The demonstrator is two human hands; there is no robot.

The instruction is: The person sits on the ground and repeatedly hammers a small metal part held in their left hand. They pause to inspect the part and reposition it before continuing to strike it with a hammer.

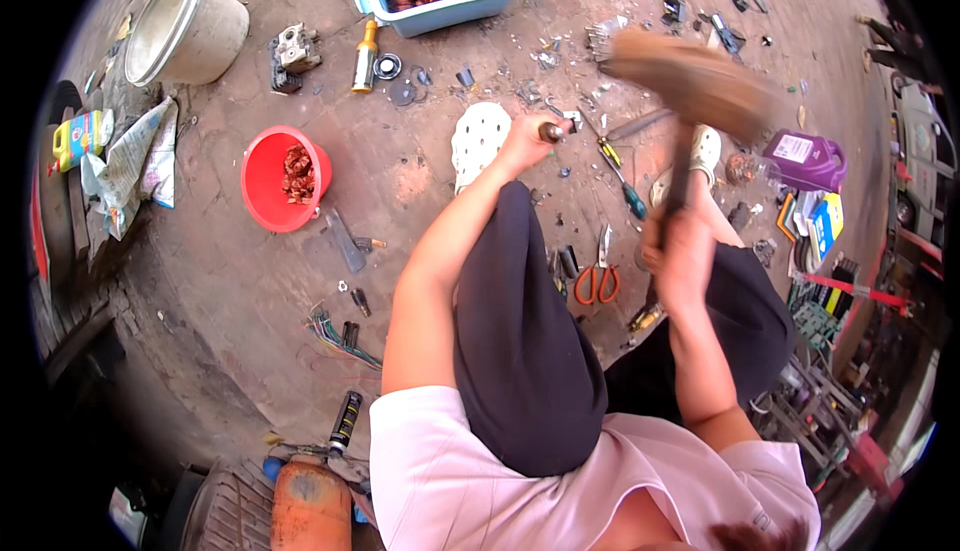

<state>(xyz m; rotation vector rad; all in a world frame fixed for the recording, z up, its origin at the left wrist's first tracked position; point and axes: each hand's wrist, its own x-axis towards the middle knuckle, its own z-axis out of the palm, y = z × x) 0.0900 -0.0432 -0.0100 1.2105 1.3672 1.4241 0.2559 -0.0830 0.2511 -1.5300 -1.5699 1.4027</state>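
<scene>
My right hand (680, 256) is closed round the handle of a mallet (690, 81). Its thick brown head is raised above the ground and smeared by motion. In front of my left shoe, my left hand (530, 144) grips a chisel (551, 132), whose round butt end points up at me; its working tip is hidden. A small metal part (573, 121) shows right beside that hand. Between my legs lie scissors with orange handles (598, 284). A screwdriver (632, 199) with a dark green handle rests on the ground farther out.
A red bowl (262, 179) with copper scraps stands at left. Beyond are a white bucket (190, 31), a blue tub (450, 19) of copper coils and a yellow bottle (366, 59). At right sits a purple jug (808, 159). Small broken parts litter the ground.
</scene>
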